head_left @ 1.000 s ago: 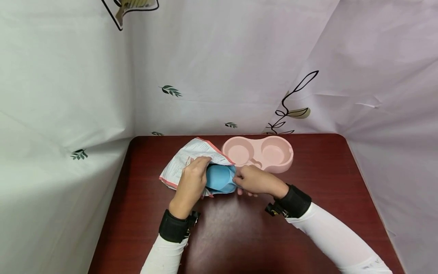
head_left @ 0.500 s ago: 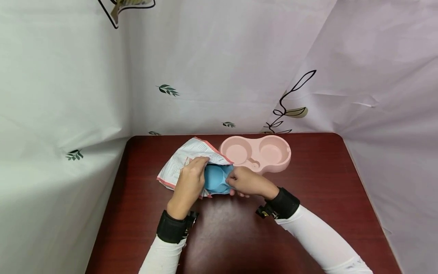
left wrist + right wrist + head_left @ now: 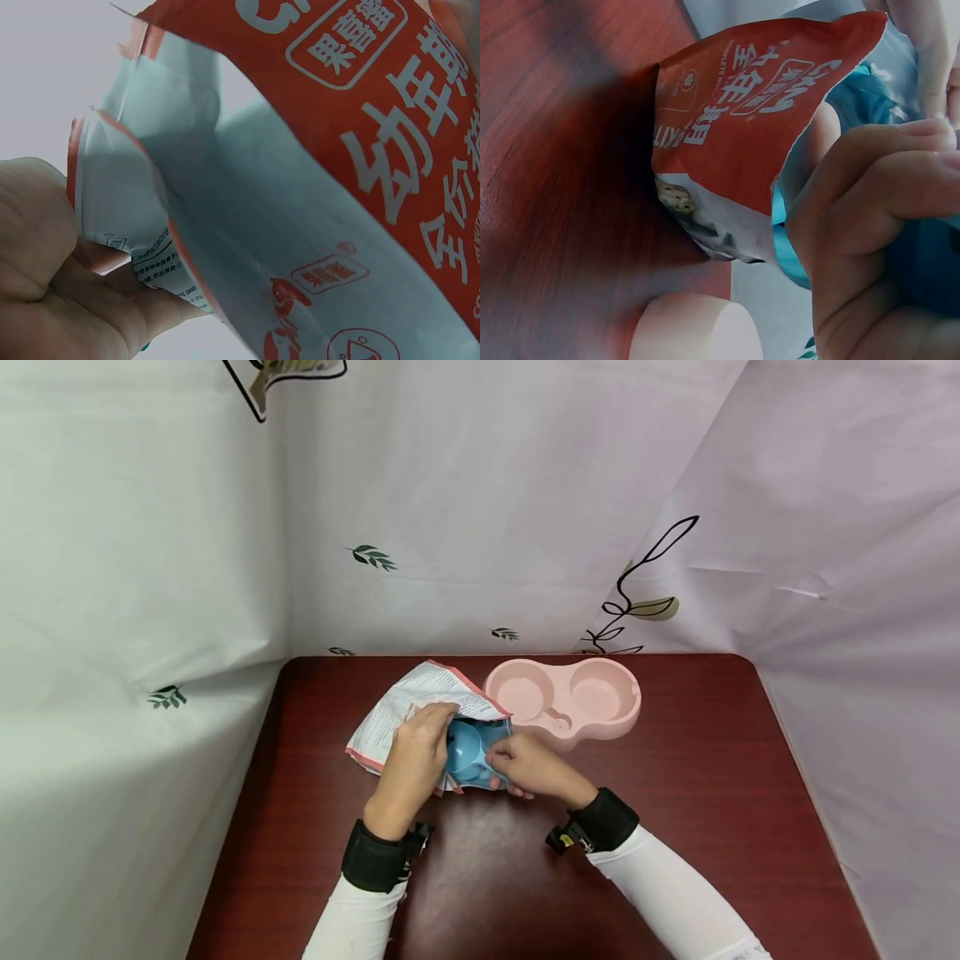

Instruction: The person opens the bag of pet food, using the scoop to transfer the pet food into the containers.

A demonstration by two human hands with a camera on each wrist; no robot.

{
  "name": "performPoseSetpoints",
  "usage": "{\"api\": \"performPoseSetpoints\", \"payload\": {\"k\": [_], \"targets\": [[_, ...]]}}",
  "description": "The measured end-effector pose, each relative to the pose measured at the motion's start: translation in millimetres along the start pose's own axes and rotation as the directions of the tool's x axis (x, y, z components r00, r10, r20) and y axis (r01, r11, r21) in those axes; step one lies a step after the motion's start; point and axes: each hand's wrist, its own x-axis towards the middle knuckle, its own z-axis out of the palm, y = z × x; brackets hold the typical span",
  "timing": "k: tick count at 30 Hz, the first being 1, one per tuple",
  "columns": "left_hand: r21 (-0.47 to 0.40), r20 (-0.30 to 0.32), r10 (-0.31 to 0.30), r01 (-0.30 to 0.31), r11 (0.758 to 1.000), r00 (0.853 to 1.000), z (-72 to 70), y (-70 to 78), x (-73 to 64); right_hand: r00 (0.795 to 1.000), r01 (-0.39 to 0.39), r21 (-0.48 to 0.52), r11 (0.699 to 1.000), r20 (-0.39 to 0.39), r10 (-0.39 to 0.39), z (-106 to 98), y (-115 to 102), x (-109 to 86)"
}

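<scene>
A white and red printed food bag (image 3: 397, 708) lies on its side, its mouth toward the right. My left hand (image 3: 417, 752) grips the edge of that mouth; in the left wrist view its fingers and thumb hold the bag's rim. A round blue scoop (image 3: 463, 750) sits in the mouth of the bag. Its handle is between the thumb and curled fingers of my right hand (image 3: 536, 767). In the right wrist view, curled fingers (image 3: 862, 187) cover most of the scoop. What lies deeper inside the bag is hidden.
A pink double bowl (image 3: 558, 689) with two round hollows stands at the back, just right of the bag and behind my right hand. The dark red wooden table (image 3: 675, 760) ends at a pale cloth wall (image 3: 465, 510) printed with leaves.
My right hand has moved left with the blue scoop, which has gone further into the bag's mouth. The left hand keeps its hold on the bag.
</scene>
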Motion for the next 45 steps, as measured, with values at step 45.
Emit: {"api": "performPoseSetpoints", "payload": {"k": [45], "targets": [[-0.006,0.012,-0.053,0.053,0.999,0.999,-8.6,-8.8,9.3,0.986,0.161,0.272,0.949,-0.004,-0.167,-8,35,-33.8]]}}
